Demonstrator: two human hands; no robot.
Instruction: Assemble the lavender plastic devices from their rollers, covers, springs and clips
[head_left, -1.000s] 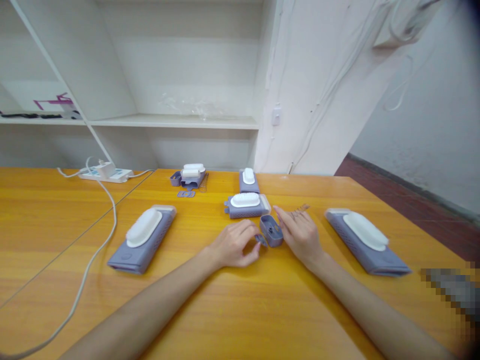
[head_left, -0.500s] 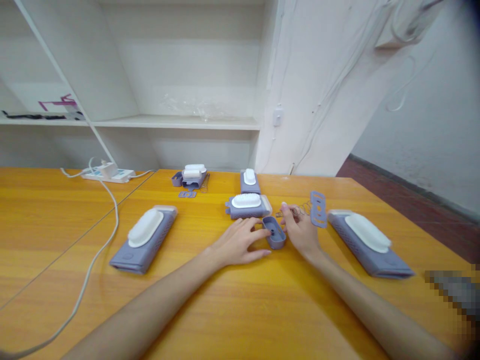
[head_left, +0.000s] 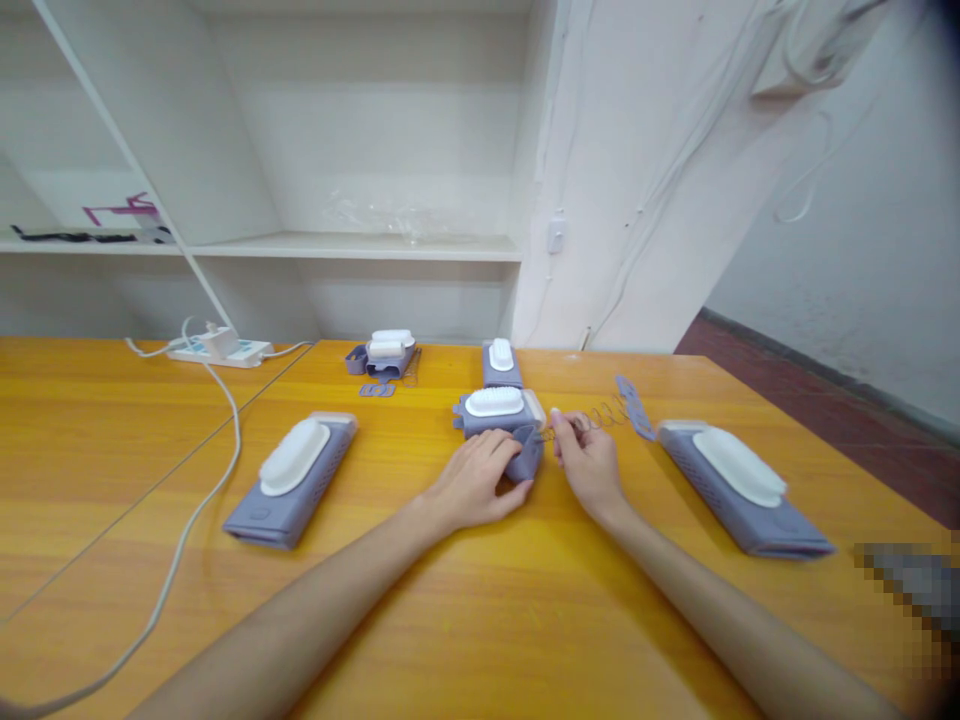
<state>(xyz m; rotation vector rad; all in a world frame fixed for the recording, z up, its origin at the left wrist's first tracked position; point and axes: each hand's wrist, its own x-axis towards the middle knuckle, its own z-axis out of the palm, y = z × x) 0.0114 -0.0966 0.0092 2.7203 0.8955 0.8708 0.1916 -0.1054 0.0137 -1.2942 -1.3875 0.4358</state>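
My left hand (head_left: 480, 482) is closed on a small grey-purple plastic cup (head_left: 527, 455), tilted so its opening faces right. My right hand (head_left: 589, 462) pinches a thin metal coil spring (head_left: 602, 414), one end of which points at the cup's opening. At the spring's right end hangs a flat slotted grey-purple plate (head_left: 635, 407). Just beyond my left hand lies a grey-purple brush body with a white bristle head (head_left: 493, 402). Whether the spring's tip touches the inside of the cup is hard to make out.
Grey-purple brushes with white heads lie at left (head_left: 292, 480), at right (head_left: 742, 485) and at the back (head_left: 501, 362). A group of loose brush parts (head_left: 386, 358) sits back left. A white power strip (head_left: 221, 348) trails a cable (head_left: 199, 500) along the left side.
My left hand has taken hold of the cup, turning its opening to the right. My right hand has shifted slightly left with the spring, and the plate has swung nearly edge-on.
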